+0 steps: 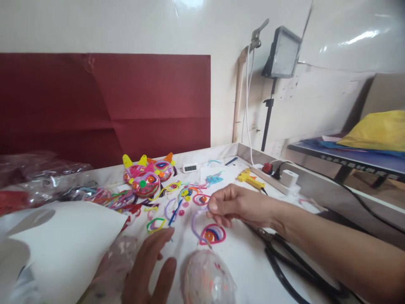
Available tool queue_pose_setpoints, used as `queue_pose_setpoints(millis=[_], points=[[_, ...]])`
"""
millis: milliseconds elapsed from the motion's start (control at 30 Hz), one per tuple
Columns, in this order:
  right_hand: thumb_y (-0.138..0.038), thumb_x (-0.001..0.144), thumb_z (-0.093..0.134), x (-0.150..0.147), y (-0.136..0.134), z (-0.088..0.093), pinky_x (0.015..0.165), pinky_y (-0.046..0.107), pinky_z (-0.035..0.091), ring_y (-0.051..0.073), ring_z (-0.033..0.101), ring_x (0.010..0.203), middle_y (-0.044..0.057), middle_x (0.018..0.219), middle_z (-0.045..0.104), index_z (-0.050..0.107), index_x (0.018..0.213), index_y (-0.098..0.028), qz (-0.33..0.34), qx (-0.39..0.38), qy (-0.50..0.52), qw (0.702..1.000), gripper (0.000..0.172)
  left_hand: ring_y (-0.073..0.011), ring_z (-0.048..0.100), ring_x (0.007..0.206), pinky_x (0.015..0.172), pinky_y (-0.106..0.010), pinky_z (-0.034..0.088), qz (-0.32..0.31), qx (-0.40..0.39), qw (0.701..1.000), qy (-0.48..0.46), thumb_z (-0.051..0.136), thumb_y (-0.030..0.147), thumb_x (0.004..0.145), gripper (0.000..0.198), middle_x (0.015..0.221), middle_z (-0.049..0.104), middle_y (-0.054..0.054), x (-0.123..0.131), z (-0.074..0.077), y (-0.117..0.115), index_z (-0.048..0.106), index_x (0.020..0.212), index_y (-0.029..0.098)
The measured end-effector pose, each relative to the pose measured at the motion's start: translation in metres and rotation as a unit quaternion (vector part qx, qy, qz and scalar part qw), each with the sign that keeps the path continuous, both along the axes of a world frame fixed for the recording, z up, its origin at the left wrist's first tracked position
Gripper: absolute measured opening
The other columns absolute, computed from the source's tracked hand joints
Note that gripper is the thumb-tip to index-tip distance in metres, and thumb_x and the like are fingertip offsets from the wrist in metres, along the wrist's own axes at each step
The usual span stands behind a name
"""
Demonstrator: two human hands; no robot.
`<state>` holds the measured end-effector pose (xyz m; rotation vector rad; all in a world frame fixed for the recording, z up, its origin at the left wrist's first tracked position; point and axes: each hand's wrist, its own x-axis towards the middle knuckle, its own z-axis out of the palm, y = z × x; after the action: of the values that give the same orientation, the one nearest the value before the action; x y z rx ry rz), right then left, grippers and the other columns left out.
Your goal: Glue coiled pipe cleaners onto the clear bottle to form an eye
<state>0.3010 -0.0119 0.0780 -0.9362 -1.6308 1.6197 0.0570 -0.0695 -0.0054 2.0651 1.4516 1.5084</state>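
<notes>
My right hand (229,205) pinches one end of a curved light-purple pipe cleaner (194,223). The strip's lower end hangs beside a pink-rimmed eye shape (218,233) with an orange centre. Fingers apart, my left hand (150,268) holds nothing and hovers over the near side of the table. Close to its fingertips lie a green and yellow loop (155,225) and a thin blue stick (175,213). Another pink-rimmed eye shape (200,199) is just left of my right hand. Black-handled scissors (278,245) lie beneath my right forearm.
A cloudy oval object (209,280) sits at the front. Colourful eared faces (142,181) and loose strips (110,198) are at the left back, behind white curled sheets (69,245). A yellow glue gun (251,180), a small digital clock (190,168) and a power strip (268,179) stand farther back.
</notes>
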Motion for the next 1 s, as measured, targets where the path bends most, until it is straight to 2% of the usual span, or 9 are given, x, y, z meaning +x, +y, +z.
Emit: queue_pose_setpoints(millis=[133, 233, 333, 433, 533, 600, 700, 833, 1000], points=[[-0.048, 0.068, 0.078, -0.016, -0.036, -0.013, 0.046, 0.019, 0.037, 0.006, 0.049, 0.046, -0.001, 0.057, 0.062, 0.069, 0.070, -0.012, 0.026, -0.050, 0.020, 0.998, 0.038, -0.0161, 0.068, 0.091, 0.077, -0.021, 0.051, -0.086, -0.020, 0.996, 0.008, 0.058, 0.044, 0.088, 0.022, 0.098, 0.074, 0.004, 0.010, 0.033, -0.012, 0.068, 0.104, 0.033], [-0.048, 0.067, 0.079, -0.024, -0.054, -0.018, 0.046, 0.019, 0.036, 0.006, 0.048, 0.045, -0.002, 0.055, 0.061, 0.067, 0.067, -0.013, 0.019, -0.058, 0.046, 0.997, 0.038, -0.0127, 0.068, 0.072, 0.067, -0.017, 0.051, -0.145, -0.039, 0.988, 0.032, 0.058, 0.036, 0.089, 0.016, 0.078, 0.074, 0.005, 0.015, 0.045, -0.020, 0.071, 0.087, 0.029], [-0.049, 0.068, 0.079, -0.027, -0.067, -0.024, 0.047, 0.019, 0.036, 0.006, 0.048, 0.046, -0.002, 0.056, 0.061, 0.065, 0.064, -0.014, -0.006, -0.046, 0.076, 0.996, 0.038, -0.0109, 0.063, 0.055, 0.055, -0.016, 0.048, -0.163, -0.089, 0.982, 0.027, 0.055, 0.037, 0.089, 0.022, 0.060, 0.067, 0.005, 0.017, 0.045, -0.025, 0.070, 0.078, 0.025], [-0.052, 0.067, 0.078, -0.033, -0.078, -0.033, 0.049, 0.020, 0.035, 0.006, 0.046, 0.048, -0.002, 0.056, 0.060, 0.067, 0.068, -0.014, -0.047, -0.015, 0.101, 0.994, 0.039, -0.0098, 0.059, 0.047, 0.046, -0.015, 0.044, -0.188, -0.180, 0.965, -0.012, 0.052, 0.041, 0.090, 0.031, 0.056, 0.065, 0.004, 0.020, 0.042, -0.033, 0.065, 0.069, 0.022], [-0.055, 0.069, 0.075, -0.040, -0.088, -0.041, 0.052, 0.022, 0.036, 0.007, 0.046, 0.051, -0.002, 0.059, 0.060, 0.067, 0.070, -0.015, -0.098, 0.038, 0.105, 0.989, 0.040, -0.0092, 0.055, 0.043, 0.044, -0.015, 0.043, -0.186, -0.258, 0.944, -0.082, 0.052, 0.046, 0.088, 0.036, 0.051, 0.062, 0.004, 0.027, 0.040, -0.042, 0.059, 0.064, 0.020], [-0.053, 0.074, 0.071, -0.043, -0.094, -0.044, 0.054, 0.023, 0.037, 0.009, 0.047, 0.055, -0.002, 0.063, 0.060, 0.068, 0.071, -0.016, -0.120, 0.083, 0.092, 0.985, 0.038, -0.0093, 0.053, 0.043, 0.045, -0.015, 0.042, -0.168, -0.277, 0.939, -0.110, 0.053, 0.047, 0.087, 0.036, 0.049, 0.060, 0.005, 0.031, 0.040, -0.047, 0.058, 0.063, 0.021], [-0.041, 0.084, 0.065, -0.040, -0.099, -0.043, 0.060, 0.026, 0.038, 0.012, 0.051, 0.064, 0.001, 0.069, 0.062, 0.071, 0.073, -0.016, -0.123, 0.147, 0.051, 0.980, 0.028, -0.0096, 0.053, 0.045, 0.046, -0.016, 0.041, -0.147, -0.247, 0.955, -0.073, 0.053, 0.043, 0.086, 0.032, 0.049, 0.060, 0.005, 0.030, 0.037, -0.049, 0.060, 0.064, 0.021], [-0.018, 0.086, 0.062, -0.029, -0.104, -0.040, 0.065, 0.028, 0.039, 0.016, 0.055, 0.072, 0.004, 0.077, 0.064, 0.072, 0.079, -0.016, -0.104, 0.249, -0.071, 0.960, 0.013, -0.0090, 0.055, 0.047, 0.048, -0.015, 0.038, -0.151, -0.150, 0.976, 0.040, 0.051, 0.035, 0.087, 0.028, 0.050, 0.059, 0.007, 0.026, 0.030, -0.048, 0.062, 0.066, 0.022], [-0.012, 0.090, 0.054, -0.020, -0.110, -0.040, 0.065, 0.026, 0.041, 0.015, 0.057, 0.072, 0.004, 0.081, 0.064, 0.067, 0.083, -0.016, -0.093, 0.337, -0.190, 0.917, 0.015, -0.0081, 0.056, 0.047, 0.048, -0.015, 0.037, -0.161, -0.090, 0.979, 0.091, 0.050, 0.029, 0.088, 0.026, 0.051, 0.059, 0.008, 0.028, 0.026, -0.045, 0.060, 0.064, 0.023]])
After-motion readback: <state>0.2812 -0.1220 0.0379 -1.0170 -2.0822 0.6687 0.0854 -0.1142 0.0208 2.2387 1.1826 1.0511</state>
